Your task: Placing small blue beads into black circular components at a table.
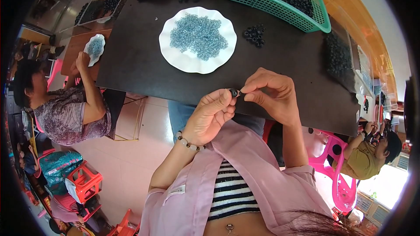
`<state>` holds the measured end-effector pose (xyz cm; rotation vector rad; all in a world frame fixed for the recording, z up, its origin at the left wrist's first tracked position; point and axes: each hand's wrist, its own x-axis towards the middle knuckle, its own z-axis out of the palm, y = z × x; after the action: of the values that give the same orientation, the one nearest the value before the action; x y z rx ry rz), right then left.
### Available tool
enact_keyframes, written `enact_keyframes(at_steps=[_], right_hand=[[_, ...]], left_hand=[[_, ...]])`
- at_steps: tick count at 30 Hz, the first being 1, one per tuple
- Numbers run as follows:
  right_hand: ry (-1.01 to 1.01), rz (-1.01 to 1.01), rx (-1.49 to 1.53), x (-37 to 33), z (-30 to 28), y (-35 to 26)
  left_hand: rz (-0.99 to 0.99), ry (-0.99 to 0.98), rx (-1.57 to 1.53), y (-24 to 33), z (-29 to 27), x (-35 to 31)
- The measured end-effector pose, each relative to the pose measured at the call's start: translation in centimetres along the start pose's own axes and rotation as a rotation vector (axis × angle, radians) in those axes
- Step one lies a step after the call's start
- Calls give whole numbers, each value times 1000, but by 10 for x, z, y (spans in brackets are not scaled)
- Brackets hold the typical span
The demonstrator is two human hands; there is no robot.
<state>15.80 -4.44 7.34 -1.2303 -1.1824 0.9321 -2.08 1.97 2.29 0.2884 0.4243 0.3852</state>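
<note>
Over the near table edge, my left hand (pixel 209 116) is closed around a small black ring-shaped part (pixel 234 92), holding it between thumb and fingers. My right hand (pixel 276 95) meets it from the right, thumb and forefinger pinched at the part's side. What sits in that pinch is too small to make out. Beyond my hands stands a white scalloped plate (pixel 168 57) heaped with small clear bluish rings (pixel 199 35). To its right lies a little pile of black parts (pixel 254 36) like the one I hold.
A green plastic basket (pixel 273 12) full of black parts stands at the far right of the dark table (pixel 135 39). More black parts (pixel 337 57) lie near the right edge. Co-workers sit at left (pixel 72 113) and right (pixel 367 159). A pink chair (pixel 339 179) stands at right.
</note>
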Motion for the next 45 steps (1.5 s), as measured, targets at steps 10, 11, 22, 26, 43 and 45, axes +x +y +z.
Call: enact_keyframes(at_steps=[10, 11, 22, 26, 43, 45], right_hand=[[-22, -34, -141, 3, 6, -5], [-23, -33, -142, 2, 7, -5], [-28, -58, -210, 1, 9, -5], [-13, -31, -200, 0, 10, -4], [-379, -91, -66, 12, 6, 5], [-343, -69, -17, 9, 11, 10]], left_hand=[[10, -16, -29, -1, -6, -2], [11, -16, -31, -1, -6, -2], [-5, -9, -31, -4, -10, -2], [-10, -8, -34, -4, -10, -2], [94, -58, 354, 16, -7, -9], [106, -46, 326, 15, -5, -9]])
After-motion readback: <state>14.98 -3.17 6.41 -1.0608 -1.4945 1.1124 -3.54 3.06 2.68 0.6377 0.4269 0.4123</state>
